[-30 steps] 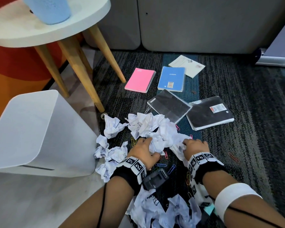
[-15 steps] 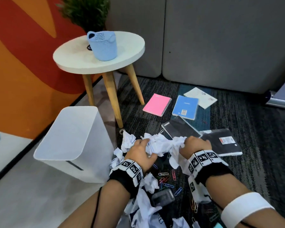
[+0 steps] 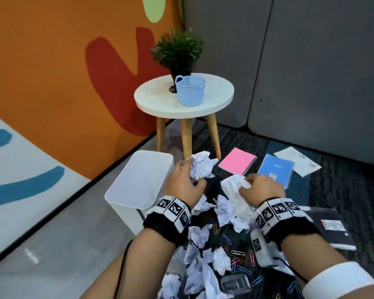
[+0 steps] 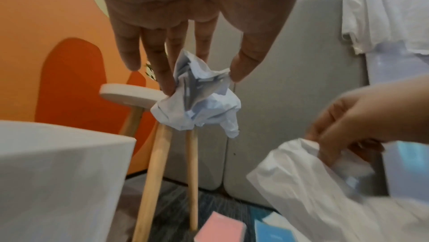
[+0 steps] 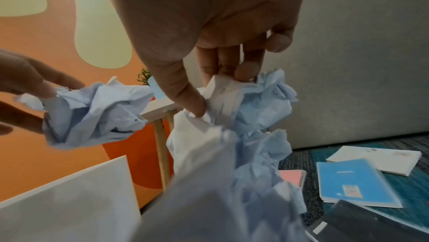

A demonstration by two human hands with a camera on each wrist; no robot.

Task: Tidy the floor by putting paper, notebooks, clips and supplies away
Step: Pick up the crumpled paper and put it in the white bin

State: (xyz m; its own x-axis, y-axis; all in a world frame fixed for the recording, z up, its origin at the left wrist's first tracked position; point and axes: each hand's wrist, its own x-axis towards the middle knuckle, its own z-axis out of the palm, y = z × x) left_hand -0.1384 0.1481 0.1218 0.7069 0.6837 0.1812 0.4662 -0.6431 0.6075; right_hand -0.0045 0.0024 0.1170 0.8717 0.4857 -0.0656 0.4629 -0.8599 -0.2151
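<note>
Dark carpet remains littered: early going, I judge. Left hand pinches one crumpled paper ball beside the white bin; right hand grips a paper wad. Paper clips and notebooks await.

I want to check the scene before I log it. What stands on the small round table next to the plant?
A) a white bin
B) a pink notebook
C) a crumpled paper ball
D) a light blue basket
D: in the head view a light blue basket stands on the round table in front of the plant.
</note>
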